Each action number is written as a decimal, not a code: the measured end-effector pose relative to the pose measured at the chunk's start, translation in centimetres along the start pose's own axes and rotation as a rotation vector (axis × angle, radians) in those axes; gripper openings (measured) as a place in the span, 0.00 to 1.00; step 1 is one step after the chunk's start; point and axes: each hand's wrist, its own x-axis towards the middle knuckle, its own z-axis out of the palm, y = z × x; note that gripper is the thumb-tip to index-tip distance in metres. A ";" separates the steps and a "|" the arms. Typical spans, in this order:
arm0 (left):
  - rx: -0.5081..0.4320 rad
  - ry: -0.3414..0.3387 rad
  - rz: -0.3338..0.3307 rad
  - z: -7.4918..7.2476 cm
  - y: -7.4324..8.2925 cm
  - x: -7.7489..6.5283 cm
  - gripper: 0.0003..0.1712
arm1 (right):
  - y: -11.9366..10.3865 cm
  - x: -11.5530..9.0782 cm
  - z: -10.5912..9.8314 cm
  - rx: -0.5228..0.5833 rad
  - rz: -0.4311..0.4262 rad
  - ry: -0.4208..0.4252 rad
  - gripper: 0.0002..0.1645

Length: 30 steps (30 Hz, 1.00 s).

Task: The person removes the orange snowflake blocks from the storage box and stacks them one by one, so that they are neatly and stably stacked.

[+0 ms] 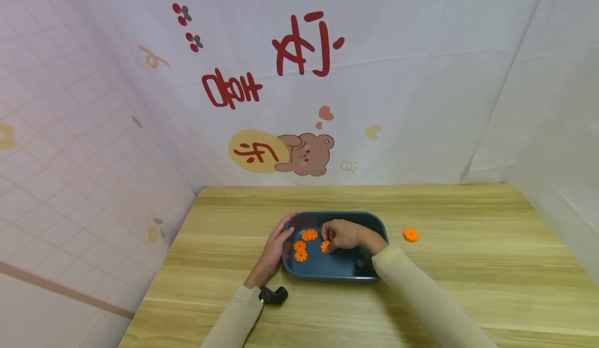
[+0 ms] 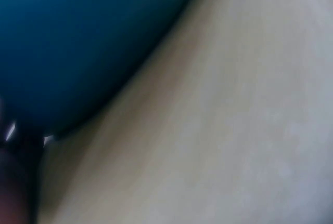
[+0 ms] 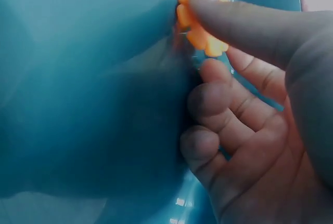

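Observation:
A dark blue tray with rounded corners rests on the wooden table. My left hand grips the tray's left rim, thumb over the edge. Inside the tray, my right hand pinches an orange notched disc. The right wrist view shows the thumb lying across this orange disc, with the other fingers curled below. Several more orange discs lie in the left part of the tray. In the left wrist view only the tray's blurred outer wall and the table show clearly enough to name.
One more orange disc lies on the table to the right of the tray. A black device is strapped at my left wrist. Behind the table hangs a white printed cloth.

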 end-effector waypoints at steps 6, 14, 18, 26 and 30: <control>0.005 0.002 -0.003 0.1 0.2 0.0 0.29 | -0.3 -0.2 -0.2 0.014 -0.008 0.002 0.13; 0.003 -0.002 -0.001 0.1 0.0 0.0 0.30 | -0.6 -0.8 -1.1 0.147 0.003 -0.006 0.12; 0.007 -0.002 0.007 0.0 0.0 0.0 0.30 | -0.8 -1.3 -1.6 0.181 -0.017 -0.007 0.15; 0.003 -0.006 0.005 0.1 0.0 0.0 0.31 | -0.6 -2.3 -2.4 0.329 -0.010 -0.029 0.20; 0.001 -0.003 0.009 0.1 -0.1 0.0 0.31 | -0.1 -2.6 -2.5 0.369 -0.023 -0.024 0.22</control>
